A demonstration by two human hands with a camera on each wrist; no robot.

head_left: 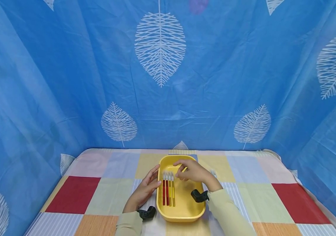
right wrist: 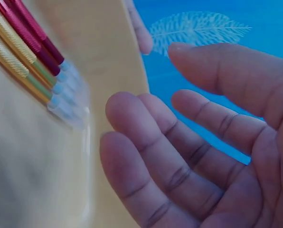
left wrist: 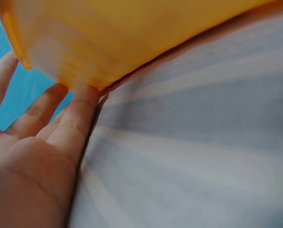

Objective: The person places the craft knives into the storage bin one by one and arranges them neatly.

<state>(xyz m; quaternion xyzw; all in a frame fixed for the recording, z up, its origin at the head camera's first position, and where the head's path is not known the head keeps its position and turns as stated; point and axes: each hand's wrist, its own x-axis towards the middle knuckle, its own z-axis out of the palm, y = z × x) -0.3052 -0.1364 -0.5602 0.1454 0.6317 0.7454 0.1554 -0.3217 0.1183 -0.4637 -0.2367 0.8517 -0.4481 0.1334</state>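
Note:
A yellow plastic tray (head_left: pixel 182 213) stands in front of me in the head view. In its left half lie several slim craft knives (head_left: pixel 168 193), side by side, red ones to the left of gold ones. Their knurled handles and clear caps show in the right wrist view, caps toward the far end. My left hand (head_left: pixel 145 189) rests against the tray's left side, fingertips on the outer wall and thumb at the rim. Over the tray's far right part hovers my right hand (head_left: pixel 193 170), fingers loosely bent and nothing between them, right of the capped ends.
A patchwork cloth (head_left: pixel 112 196) covers the table. Beyond it hangs a blue curtain (head_left: pixel 200 98) with white leaf prints, closing in the back and both sides. A small pale, see-through item (head_left: pixel 213 172) shows beside my right wrist, mostly hidden by the arm.

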